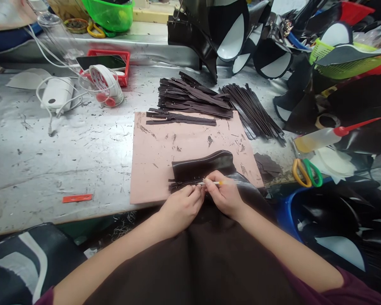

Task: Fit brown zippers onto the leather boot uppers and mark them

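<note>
A dark leather boot piece (203,165) lies on the pink board at the front edge, with a dark zipper (179,185) along its near side. My left hand (184,205) is closed, its fingertips pinching the zipper edge by the leather. Close beside it, my right hand (224,195) is closed around a slim pen-like tool (220,182), pale with a yellow part. The tool's tip meets the work near my left fingertips; its exact contact is too small to make out. More of the leather drapes toward my lap on the right.
Loose zippers (193,97) are piled at the back of the pink board (152,156), beside dark strips (254,112). Scissors (306,173) and a red-tipped bottle (324,137) lie right, above a blue bin (288,212). A red basket (127,67) stands back left.
</note>
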`<state>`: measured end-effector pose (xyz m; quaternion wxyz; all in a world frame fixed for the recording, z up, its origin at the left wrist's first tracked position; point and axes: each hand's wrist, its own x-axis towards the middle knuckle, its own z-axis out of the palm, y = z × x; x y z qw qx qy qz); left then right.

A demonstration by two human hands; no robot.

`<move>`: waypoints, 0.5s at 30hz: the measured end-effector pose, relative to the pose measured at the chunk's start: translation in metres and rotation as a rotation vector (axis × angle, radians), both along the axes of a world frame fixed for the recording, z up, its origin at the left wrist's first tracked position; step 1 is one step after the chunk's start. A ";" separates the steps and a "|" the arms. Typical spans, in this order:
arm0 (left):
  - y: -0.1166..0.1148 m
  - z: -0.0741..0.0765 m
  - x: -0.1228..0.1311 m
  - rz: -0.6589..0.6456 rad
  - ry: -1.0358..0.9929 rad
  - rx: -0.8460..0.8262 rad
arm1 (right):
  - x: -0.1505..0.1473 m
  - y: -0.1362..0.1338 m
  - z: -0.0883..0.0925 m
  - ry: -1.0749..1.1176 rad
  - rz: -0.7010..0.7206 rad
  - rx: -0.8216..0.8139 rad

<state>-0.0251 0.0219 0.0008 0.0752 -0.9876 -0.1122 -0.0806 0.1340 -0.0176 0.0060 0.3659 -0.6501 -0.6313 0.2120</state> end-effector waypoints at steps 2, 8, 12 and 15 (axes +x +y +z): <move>0.000 0.000 0.000 0.006 -0.004 -0.015 | 0.001 -0.001 -0.002 0.053 -0.064 -0.001; -0.001 -0.001 -0.001 0.009 -0.007 -0.013 | 0.001 -0.001 0.000 0.038 -0.091 0.012; 0.000 -0.001 -0.001 0.005 -0.003 -0.007 | 0.000 0.000 0.001 -0.012 -0.089 0.035; 0.000 -0.001 0.000 0.003 0.009 0.003 | 0.000 0.000 0.001 -0.024 -0.081 0.029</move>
